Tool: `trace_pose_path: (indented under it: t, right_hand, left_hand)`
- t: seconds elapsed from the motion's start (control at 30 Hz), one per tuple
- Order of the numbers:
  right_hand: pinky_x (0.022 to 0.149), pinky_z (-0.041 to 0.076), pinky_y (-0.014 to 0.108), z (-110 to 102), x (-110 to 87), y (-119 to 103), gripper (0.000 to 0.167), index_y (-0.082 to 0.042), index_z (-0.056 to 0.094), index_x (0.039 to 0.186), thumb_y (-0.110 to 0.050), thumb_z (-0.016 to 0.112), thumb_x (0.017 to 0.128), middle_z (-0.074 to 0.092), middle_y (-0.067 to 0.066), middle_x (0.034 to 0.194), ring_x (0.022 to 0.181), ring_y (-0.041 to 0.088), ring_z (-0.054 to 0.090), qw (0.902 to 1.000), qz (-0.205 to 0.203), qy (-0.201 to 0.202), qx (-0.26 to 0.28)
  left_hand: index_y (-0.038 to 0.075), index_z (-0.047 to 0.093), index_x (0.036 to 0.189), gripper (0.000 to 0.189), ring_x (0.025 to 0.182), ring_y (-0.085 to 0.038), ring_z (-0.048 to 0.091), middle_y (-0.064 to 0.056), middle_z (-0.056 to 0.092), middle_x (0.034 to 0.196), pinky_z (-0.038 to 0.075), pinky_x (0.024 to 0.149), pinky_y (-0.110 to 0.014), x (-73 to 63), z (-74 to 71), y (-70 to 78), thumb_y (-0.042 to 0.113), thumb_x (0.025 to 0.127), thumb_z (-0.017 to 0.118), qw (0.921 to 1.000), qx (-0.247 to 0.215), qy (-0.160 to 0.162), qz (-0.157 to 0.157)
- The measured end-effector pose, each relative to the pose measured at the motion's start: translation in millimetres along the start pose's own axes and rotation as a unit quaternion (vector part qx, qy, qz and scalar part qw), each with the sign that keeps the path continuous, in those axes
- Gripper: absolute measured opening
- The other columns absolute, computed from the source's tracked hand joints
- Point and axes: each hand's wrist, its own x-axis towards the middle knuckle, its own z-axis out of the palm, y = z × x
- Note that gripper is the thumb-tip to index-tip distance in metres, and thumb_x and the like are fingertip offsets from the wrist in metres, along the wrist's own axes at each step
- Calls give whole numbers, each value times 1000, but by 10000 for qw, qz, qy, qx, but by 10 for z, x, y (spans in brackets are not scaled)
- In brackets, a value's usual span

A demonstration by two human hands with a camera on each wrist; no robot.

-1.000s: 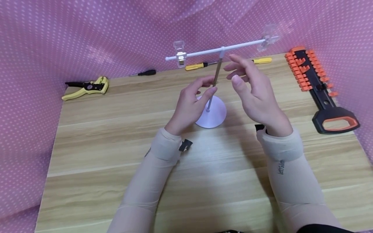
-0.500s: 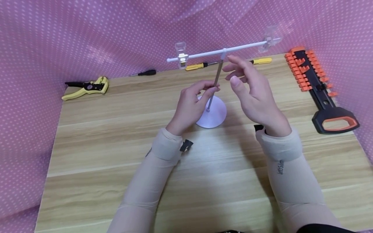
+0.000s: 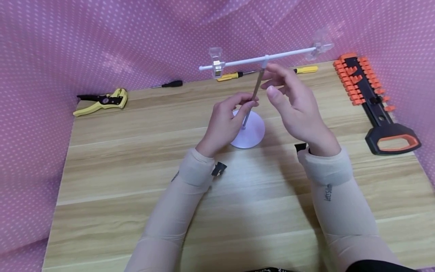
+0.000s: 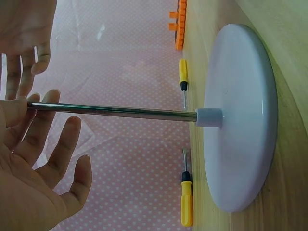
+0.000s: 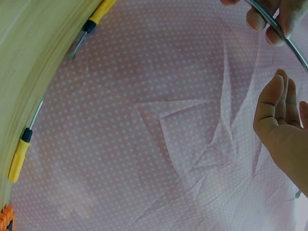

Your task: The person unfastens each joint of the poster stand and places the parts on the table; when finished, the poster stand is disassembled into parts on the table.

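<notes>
A metal pole (image 4: 125, 111) rises from a round white base (image 4: 240, 120) on the wooden table and leans to the right. My left hand (image 3: 225, 119) pinches the pole partway up between thumb and index finger; its other fingers fan out in the left wrist view. A white crossbar (image 3: 242, 61) tops the pole, carrying a clear plastic clip (image 3: 216, 64) at its left end and another clear clip (image 3: 317, 49) at its right. Beside the upper pole, my right hand (image 3: 297, 107) hovers with relaxed, slightly bent fingers, holding nothing.
Along the back edge lie a yellow-handled wire stripper (image 3: 105, 102), a black screwdriver (image 3: 171, 84) and two yellow screwdrivers, one at left (image 3: 229, 76), one at right (image 3: 307, 70). A black-and-orange rack with a handle (image 3: 392, 139) lies along the right edge. Pink dotted cloth (image 3: 153, 41) hangs behind.
The crossbar and upper pole have shifted slightly right, and my left hand has moved a little right with the pole. My right hand stays almost in place.
</notes>
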Motion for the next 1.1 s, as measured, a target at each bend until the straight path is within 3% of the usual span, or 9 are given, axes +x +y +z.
trace_pose_path:
  t: [0.13,0.3,0.53,0.7,0.87,1.1]
  right_hand:
    - [100,50,26,0,49,-2,52,-4,56,148,-39,57,109,67,13,132,117,18,66,9998,-1,115,183]
    - [103,48,30,17,147,-20,52,-1,58,144,-40,58,109,68,3,131,118,23,62,9984,-347,100,445]
    - [91,46,27,49,213,-74,47,0,55,149,-23,59,108,68,9,115,109,24,62,9946,-479,164,909]
    - [97,48,29,77,222,-71,43,2,57,146,-14,54,106,68,6,114,110,25,63,9931,-455,163,1069]
    - [87,50,29,118,230,-69,30,-2,68,132,-13,54,108,74,9,111,105,24,66,9885,-341,390,1421]
    - [79,50,29,168,278,-79,17,-5,77,106,-11,62,106,78,-1,96,92,18,70,9806,-267,869,1739]
  left_hand:
    - [9,75,121,21,109,-9,71,-1,80,113,54,95,-30,-1,6,4,20,108,63,10000,-19,-20,-69]
    - [10,75,122,21,109,-8,71,-1,80,113,54,97,-30,-7,-2,10,20,108,63,9999,1,-33,-126]
    - [9,75,120,19,109,-8,72,-2,80,113,54,99,-28,-9,5,10,17,108,63,10000,77,-28,10]
    - [9,76,120,19,110,-9,72,-2,80,113,54,99,-28,-10,11,13,17,108,63,9999,107,-47,36]
    - [9,76,119,19,110,-9,72,-2,79,114,54,99,-28,-14,9,19,17,109,63,9999,138,-46,51]
    - [9,75,121,20,110,-9,72,-1,79,114,53,101,-29,-20,6,31,17,109,62,9999,141,-62,-42]
